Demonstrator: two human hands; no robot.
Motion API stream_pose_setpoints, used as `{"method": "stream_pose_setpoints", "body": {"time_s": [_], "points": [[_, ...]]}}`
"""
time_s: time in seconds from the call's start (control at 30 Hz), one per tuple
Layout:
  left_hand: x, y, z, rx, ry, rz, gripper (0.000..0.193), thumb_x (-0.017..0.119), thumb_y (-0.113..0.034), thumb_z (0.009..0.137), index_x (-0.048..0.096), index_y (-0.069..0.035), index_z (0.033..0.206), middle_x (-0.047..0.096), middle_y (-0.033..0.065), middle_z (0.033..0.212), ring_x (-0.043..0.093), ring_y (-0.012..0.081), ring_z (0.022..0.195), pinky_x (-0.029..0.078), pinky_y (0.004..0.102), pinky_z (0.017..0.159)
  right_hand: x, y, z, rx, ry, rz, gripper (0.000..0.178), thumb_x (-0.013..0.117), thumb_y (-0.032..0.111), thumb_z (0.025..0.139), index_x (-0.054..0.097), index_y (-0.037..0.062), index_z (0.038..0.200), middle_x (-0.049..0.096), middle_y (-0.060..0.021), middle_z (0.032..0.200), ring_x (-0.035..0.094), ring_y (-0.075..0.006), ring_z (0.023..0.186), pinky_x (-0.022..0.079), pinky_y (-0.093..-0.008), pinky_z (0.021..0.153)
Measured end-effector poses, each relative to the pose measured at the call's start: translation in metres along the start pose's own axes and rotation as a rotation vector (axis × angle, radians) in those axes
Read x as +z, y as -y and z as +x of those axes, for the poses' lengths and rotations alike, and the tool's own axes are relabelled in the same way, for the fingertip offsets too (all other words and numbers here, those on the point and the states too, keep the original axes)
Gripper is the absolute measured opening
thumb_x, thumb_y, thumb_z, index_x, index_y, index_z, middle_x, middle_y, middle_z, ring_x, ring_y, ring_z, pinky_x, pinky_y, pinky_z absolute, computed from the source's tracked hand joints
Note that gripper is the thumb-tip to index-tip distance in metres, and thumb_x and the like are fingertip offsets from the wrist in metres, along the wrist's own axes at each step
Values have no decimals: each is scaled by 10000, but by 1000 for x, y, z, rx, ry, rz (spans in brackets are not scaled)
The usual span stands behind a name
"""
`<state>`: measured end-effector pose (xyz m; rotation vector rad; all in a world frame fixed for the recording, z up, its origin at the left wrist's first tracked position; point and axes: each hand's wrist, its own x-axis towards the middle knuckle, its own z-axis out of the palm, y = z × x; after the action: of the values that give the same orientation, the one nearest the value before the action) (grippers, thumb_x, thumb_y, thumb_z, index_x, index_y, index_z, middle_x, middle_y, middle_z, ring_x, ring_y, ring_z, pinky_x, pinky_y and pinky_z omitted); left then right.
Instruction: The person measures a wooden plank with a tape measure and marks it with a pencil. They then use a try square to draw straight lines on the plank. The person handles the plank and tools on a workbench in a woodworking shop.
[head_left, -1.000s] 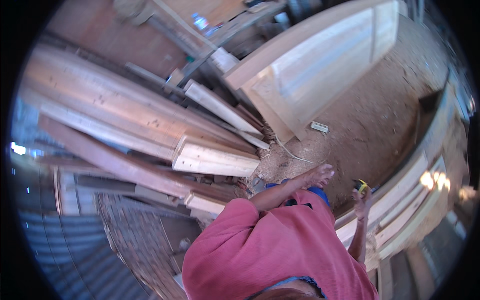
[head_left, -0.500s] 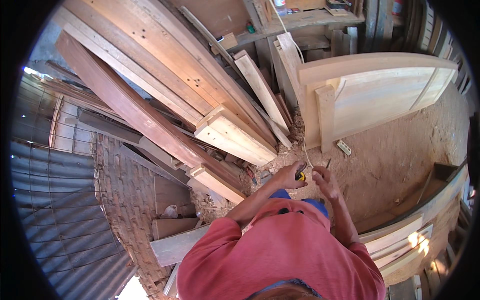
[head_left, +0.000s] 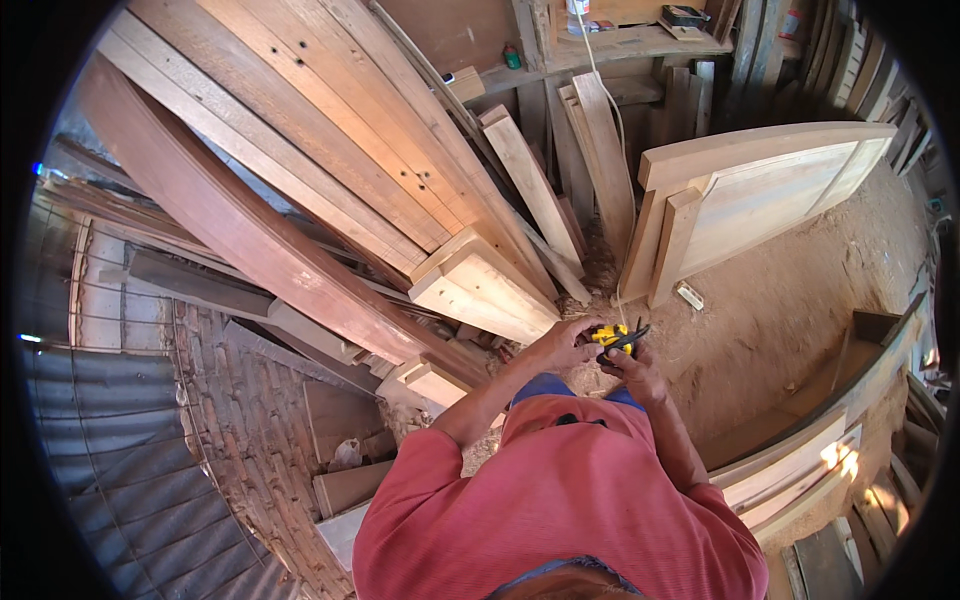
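Note:
In front of my torso, both hands meet around a compact yellow and black tape measure (head_left: 612,338). My left hand (head_left: 562,346) has its fingers curled against the yellow side. From the right, my right hand (head_left: 640,376) grips it, with its thumb by a long black part lying across the top. The fingers partly hide its shape, and I cannot make out any pencil-like stick in the right hand. A pale cord (head_left: 622,150) comes down behind the hands. Beyond them a small white power strip (head_left: 690,295) lies on the sawdust-covered ground.
Long boards (head_left: 330,130) and a curved reddish beam (head_left: 230,235) lean at the left, with a light wooden block end (head_left: 490,290) close to my left hand. An arched wooden panel (head_left: 770,190) stands at the right. A dark wooden trough (head_left: 800,400) lies nearer on the right.
My hands have come together at the tape measure, which shows more of its yellow body. The thin stick seen in my right hand is out of sight. The view has shifted slightly.

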<state>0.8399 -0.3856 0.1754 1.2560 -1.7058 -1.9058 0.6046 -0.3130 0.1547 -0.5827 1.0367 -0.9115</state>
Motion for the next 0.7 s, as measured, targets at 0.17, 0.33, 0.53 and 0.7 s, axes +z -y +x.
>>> {"method": "stream_pose_setpoints", "body": {"time_s": [0.17, 0.33, 0.53, 0.7], "points": [[-23, -16, 4, 380, 52, 293, 501, 811, -78, 930, 677, -108, 1412, 747, 148, 1144, 747, 302, 1060, 609, 432, 936, -11, 33, 18, 158, 203, 4, 534, 749, 337, 1062, 603, -26, 1426, 726, -113, 1264, 718, -202, 1153, 653, -370, 928], [-28, -28, 14, 471, 6, 418, 504, 772, 15, 843, 717, -121, 1325, 700, 149, 1075, 719, 374, 1001, 597, 459, 885, -7, 69, 49, 96, 453, -386, 488, 673, 362, 1099, 641, -21, 1401, 710, -80, 1183, 680, -179, 1085, 603, -350, 890], [-26, -32, 30, 246, -242, 311, 474, 703, 16, 921, 729, -71, 1386, 740, 139, 1167, 752, 270, 1045, 607, 376, 903, -2, 101, 79, -23, 379, -694, 406, 654, 311, 1096, 683, -12, 1341, 713, -118, 1052, 699, -198, 1019, 570, -378, 888], [-15, -33, 41, -56, -353, 177, 423, 778, -91, 970, 736, -57, 1390, 775, 109, 1119, 762, 219, 1026, 614, 356, 914, -3, 82, 96, -290, 305, -824, 324, 662, 241, 1060, 680, -16, 1257, 723, -216, 998, 720, -325, 944, 534, -452, 829]]}}
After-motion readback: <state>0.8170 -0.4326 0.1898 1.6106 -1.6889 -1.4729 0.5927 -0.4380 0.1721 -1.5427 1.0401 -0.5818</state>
